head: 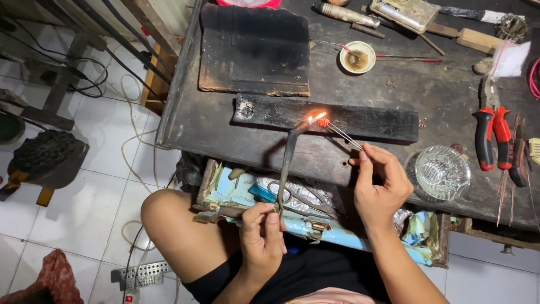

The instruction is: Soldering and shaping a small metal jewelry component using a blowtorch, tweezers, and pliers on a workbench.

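1. Left hand (261, 233): closed around the lower stem of a bent metal torch (288, 163), held low in front of the lap. The nozzle rises to the bench edge and carries a small flame (316, 117).
2. Right hand (381, 183): fingers pinched shut on slim tweezers (344, 136), whose tips hold a small glowing red piece (323, 122) directly in the flame.
3. Location of the piece: in the air just above a long charred wooden block (337, 117) lying across the dark workbench (225, 129); whether it touches the block cannot be told.
4. Surroundings: a larger charred slab (253, 50) behind; a small white dish (358, 57) of brownish liquid; a cut-glass bowl (442, 172) near the right wrist; red-handled pliers (493, 138) further right; an open drawer (315, 225) lined with foil and scraps under the hands.
5. Judged risks: prolonged heat may melt or distort the small piece; a slackened pinch would drop it hot into the drawer or onto the bare knee (163, 211) below; heat creeping along the tweezers may reach the fingertips; a drifting flame would further scorch the block.
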